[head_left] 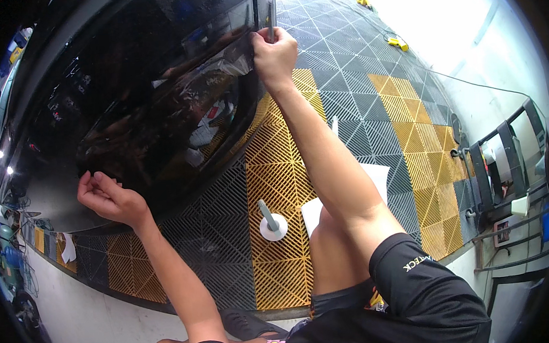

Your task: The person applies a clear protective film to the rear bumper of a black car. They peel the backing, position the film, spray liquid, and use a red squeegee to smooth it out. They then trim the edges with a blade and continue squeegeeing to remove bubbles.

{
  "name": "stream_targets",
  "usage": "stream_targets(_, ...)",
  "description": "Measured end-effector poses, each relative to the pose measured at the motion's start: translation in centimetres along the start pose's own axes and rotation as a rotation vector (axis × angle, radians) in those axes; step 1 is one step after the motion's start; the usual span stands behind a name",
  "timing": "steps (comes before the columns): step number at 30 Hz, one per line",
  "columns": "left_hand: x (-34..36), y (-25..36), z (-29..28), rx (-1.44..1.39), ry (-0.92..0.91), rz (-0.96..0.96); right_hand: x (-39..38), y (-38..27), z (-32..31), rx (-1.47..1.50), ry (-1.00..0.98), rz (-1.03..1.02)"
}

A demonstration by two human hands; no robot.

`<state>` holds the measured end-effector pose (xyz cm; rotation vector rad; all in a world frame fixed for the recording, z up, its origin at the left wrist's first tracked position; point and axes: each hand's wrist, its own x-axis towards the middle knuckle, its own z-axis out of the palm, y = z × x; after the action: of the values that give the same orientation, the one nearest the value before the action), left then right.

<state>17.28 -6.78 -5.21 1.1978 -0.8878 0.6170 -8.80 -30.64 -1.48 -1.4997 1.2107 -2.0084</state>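
A large glossy black car panel (pixel 160 131) fills the upper left, its curved surface full of reflections. At its upper right edge my right hand (pixel 277 58) is closed around a slim grey stick-like tool (pixel 271 17) that points upward; its exact kind is unclear. Its fingertips are close to the panel's edge. My left hand (pixel 113 200) is by the panel's lower left part, fingers curled and thumb drawn against them. Whatever lies between those fingers, if anything, is too small to make out.
On the black and yellow slatted floor tiles (pixel 274 171) stands a white roll (pixel 274 227) with a grey tool (pixel 265 210) upright in it. White sheets (pixel 374 177) lie beside my leg. A black metal rack (pixel 509 153) stands at right; yellow objects (pixel 397 43) and a cable lie farther back.
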Motion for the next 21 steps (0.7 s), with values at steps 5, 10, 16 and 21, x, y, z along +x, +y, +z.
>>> stream_targets(5, -0.1, -0.1, -0.6, -0.001, -0.054, -0.055, -0.1, -0.3, 0.1, 0.047, 0.063, -0.001)
stream_targets(10, -0.1, -0.1, -0.6, 0.002, -0.054, -0.057, 0.3, -0.8, -0.2, -0.008, 0.057, -0.058)
stream_targets(16, 0.0, 0.1, -0.4, -0.001, -0.050, -0.038, 1.1, 0.6, -0.5, 0.066, -0.076, 0.017)
stream_targets(21, -0.1, 0.1, -0.7, -0.016, -0.066, -0.058, 1.4, 1.5, -0.3, 0.245, -0.044, -0.055)
